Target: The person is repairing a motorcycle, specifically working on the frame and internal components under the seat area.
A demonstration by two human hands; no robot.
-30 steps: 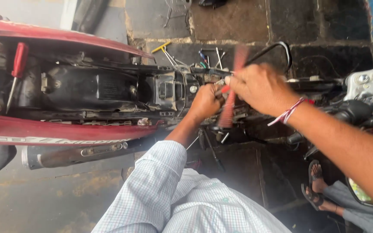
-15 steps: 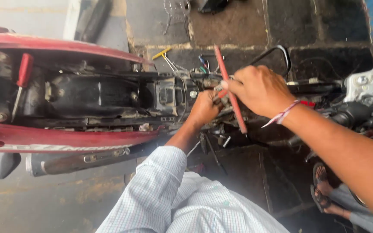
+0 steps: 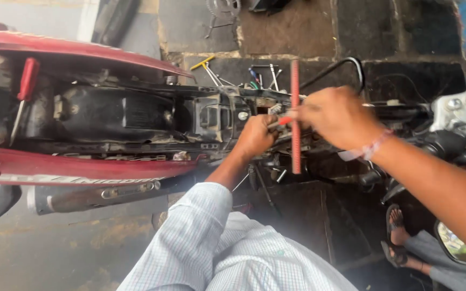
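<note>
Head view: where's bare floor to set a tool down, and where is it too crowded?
Bare concrete floor lies below the exhaust pipe, left of the checked sleeve. Crowded around the left hand, right hand and red rod; loose tools clutter the far step.

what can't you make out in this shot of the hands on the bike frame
Head view only:
- What the left hand touches: its own knuckles hide the fingertips.
- How the right hand grips the red rod: fingers curl out of sight.
- Small tools on the ledge: too small to name.
- Red-handled screwdriver: tip lost in shadow.
</note>
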